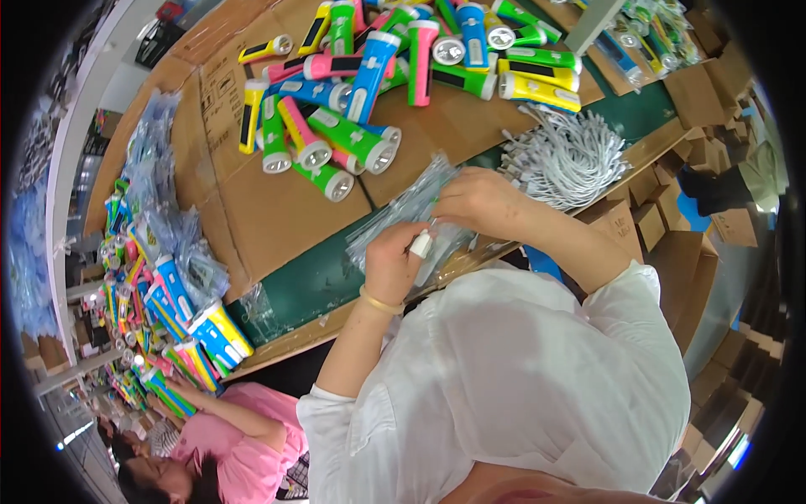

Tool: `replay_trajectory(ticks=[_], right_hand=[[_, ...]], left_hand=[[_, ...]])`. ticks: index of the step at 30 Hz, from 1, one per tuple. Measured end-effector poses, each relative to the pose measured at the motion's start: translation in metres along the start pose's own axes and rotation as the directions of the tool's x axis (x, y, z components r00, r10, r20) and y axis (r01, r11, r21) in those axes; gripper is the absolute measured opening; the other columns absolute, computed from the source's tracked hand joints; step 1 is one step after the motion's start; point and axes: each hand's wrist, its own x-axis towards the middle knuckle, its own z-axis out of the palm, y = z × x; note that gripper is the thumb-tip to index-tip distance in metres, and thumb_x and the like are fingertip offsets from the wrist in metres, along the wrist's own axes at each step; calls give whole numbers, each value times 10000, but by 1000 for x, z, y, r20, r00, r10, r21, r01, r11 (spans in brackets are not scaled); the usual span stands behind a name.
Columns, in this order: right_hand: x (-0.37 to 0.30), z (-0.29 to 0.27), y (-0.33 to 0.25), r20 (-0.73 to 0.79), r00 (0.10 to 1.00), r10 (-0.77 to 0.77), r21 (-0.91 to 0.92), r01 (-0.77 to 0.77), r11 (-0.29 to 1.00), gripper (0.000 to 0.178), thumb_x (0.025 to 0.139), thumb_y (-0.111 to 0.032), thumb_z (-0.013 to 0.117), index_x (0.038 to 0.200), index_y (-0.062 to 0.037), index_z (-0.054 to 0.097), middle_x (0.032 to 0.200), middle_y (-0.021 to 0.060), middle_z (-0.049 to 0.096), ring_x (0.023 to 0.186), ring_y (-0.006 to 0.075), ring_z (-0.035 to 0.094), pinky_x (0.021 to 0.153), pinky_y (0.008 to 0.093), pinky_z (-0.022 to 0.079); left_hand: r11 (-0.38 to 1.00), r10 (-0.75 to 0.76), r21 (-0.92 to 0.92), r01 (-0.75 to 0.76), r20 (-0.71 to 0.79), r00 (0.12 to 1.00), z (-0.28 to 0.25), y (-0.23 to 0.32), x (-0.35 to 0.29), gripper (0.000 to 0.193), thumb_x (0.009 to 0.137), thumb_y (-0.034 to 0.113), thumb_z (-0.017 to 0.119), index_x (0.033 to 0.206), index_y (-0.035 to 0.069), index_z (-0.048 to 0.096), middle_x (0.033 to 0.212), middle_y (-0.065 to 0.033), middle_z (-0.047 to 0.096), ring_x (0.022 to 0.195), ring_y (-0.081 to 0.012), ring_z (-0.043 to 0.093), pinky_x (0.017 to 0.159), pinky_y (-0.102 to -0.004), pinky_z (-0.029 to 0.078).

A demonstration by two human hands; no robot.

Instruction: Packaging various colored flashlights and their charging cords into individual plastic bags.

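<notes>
My left hand point(393, 262), with a pale band at its wrist, is closed around a small white block-shaped piece point(421, 244), which looks like a plug; its lower end is hidden by the fingers. Just to the right and slightly farther off, my right hand point(485, 202) pinches the edge of a clear plastic bag, its fingertips near the left hand's. Beneath both hands lies a stack of clear plastic bags point(378, 231) on the green tabletop point(304, 290). Beyond my right hand is a heap of white cables point(571, 160).
Many coloured flashlights point(369, 76) are piled on flattened cardboard point(239, 202) at the far side. More flashlights point(172, 294) and bagged ones lie at the left, where a co-worker in pink point(243, 433) handles one. Cardboard boxes point(672, 244) stand at the right. A metal post point(592, 27) rises at the back.
</notes>
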Motion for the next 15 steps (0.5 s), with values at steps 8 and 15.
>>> replay_trajectory(ticks=[8,15], right_hand=[[-13,-2,14,77,986,147,166,-158,973,135,860,-185,731,958,-93,738,885,73,720,796,307,658,755,402,499],[12,21,-22,23,998,-60,361,48,931,338,842,-21,701,1149,-161,682,1002,42,665,921,294,650,780,414,525]], left_hand=[[991,-54,113,71,-148,987,-31,-9,-28,165,847,63,746,1009,37,763,917,-135,749,789,-251,697,716,-329,536],[975,-221,-32,219,-133,966,-22,-1,-34,165,849,61,759,1009,20,763,949,-126,765,785,-160,695,730,-284,543]])
